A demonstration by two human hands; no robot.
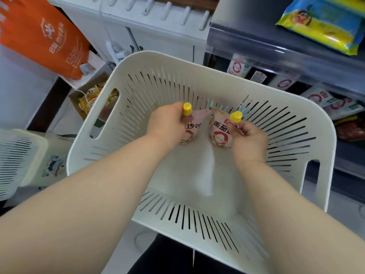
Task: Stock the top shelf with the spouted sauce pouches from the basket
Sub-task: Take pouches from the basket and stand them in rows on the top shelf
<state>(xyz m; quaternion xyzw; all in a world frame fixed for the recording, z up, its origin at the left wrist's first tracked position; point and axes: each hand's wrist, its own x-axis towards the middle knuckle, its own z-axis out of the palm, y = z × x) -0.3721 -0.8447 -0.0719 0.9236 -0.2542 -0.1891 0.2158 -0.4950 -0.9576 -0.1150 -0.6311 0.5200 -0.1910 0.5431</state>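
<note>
A white slotted basket (pixel 199 175) fills the middle of the view. Inside it stand two pink sauce pouches with yellow spout caps. My left hand (pixel 166 123) is closed around the left pouch (pixel 190 131) just under its cap. My right hand (pixel 249 137) pinches the right pouch (pixel 219 133) at its upper edge, beside the yellow cap. Both pouches are upright near the basket's floor. Apart from them the basket holds nothing that I can see.
A dark shelf unit (pixel 286 50) rises at the right, with a yellow-blue packet (pixel 324 22) on its upper level and white-red packets (pixel 327 99) below. An orange bag (pixel 43 36) hangs at the upper left. Another white basket (pixel 17 161) sits at the left.
</note>
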